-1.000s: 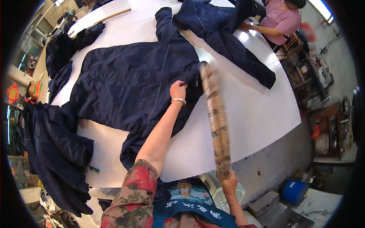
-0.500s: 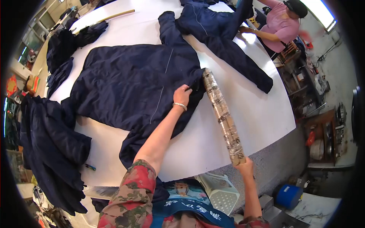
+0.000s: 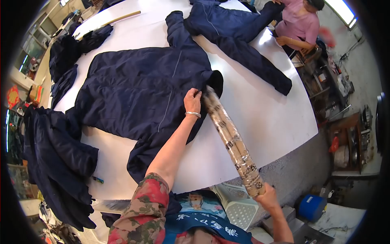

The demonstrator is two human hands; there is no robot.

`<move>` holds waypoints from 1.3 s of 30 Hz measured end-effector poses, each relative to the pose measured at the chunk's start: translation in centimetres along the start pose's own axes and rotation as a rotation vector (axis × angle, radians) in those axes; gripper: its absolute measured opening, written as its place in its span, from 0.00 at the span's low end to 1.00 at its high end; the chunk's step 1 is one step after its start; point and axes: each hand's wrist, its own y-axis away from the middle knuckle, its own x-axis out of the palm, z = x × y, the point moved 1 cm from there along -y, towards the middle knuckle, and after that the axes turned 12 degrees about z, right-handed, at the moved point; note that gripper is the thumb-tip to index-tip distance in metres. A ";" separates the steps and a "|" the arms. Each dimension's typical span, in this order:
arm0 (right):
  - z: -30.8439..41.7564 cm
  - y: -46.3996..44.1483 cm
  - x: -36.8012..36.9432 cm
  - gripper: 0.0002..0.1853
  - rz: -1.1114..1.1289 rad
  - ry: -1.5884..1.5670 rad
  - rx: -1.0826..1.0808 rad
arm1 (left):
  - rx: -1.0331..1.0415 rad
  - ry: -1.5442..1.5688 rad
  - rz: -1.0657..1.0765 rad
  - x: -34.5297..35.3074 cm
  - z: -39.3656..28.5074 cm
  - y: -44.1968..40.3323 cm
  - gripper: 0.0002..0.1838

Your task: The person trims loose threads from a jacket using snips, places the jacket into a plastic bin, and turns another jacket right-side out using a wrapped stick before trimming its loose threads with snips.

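While the left hand (image 3: pixel 192 101) pinches the edge of a dark navy-blue fabric jacket (image 3: pixel 130 87) between thumb and fingers, the right hand (image 3: pixel 268 197) is wrapped around the near end of a long, straight brown bar covered in clear, dark-printed film (image 3: pixel 232 140). The jacket lies spread on a broad white tabletop (image 3: pixel 272 134). The bar slants across the tabletop's near edge; its blurred far end meets the jacket's opening beside the left hand. Whether it enters cannot be determined.

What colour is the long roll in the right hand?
Brown, with dark printed markings; the long roll shows best in the head view.
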 end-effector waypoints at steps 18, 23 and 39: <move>1.0 -10.5 -3.6 0.19 -0.092 0.250 0.014 | -0.011 0.201 0.059 -2.4 1.7 1.1 0.04; 6.9 -12.8 -2.3 0.21 -0.047 0.152 -0.097 | 0.142 0.064 0.288 -1.6 -2.4 3.7 0.04; 5.2 -8.1 6.3 0.17 -0.126 -0.206 -0.085 | -0.033 0.124 0.163 -2.8 -1.4 3.5 0.03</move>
